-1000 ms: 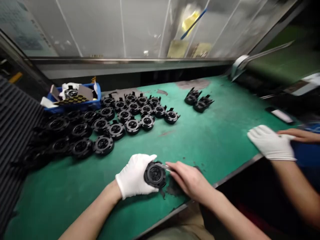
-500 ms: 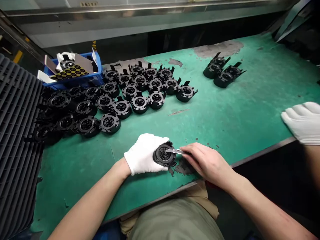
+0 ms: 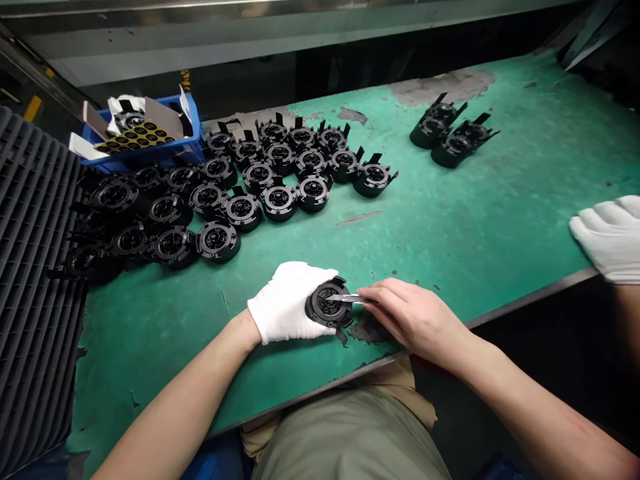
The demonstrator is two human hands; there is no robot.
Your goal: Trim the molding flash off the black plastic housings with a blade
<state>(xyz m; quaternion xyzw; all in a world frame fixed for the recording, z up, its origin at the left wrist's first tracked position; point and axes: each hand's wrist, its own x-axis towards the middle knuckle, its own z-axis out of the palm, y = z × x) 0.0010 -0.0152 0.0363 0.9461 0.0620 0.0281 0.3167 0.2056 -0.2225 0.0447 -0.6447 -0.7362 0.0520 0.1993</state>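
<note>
My left hand (image 3: 287, 303), in a white glove, is wrapped around a round black plastic housing (image 3: 325, 315) just above the green table's near edge. The ringed face of the housing is turned up. My bare right hand (image 3: 413, 312) grips a slim silver craft knife (image 3: 350, 298), its handle mostly hidden in the fingers. The pointed blade reaches over the face of the housing, with its tip near the centre. Whether the tip touches the plastic, I cannot tell.
Many similar black housings (image 3: 279, 199) crowd the left side of the green table (image 3: 480, 227). Two stacks of housings (image 3: 450, 150) stand at the back right. A blue bin (image 3: 150, 160) holds a yellow sticker sheet. Grey ribbed trays (image 3: 35, 300) rise at left. A co-worker's gloved hand (image 3: 610, 237) rests at right.
The view has shifted slightly. The knife lies a little flatter across the housing, its tip still near the centre. Both hands keep their hold.
</note>
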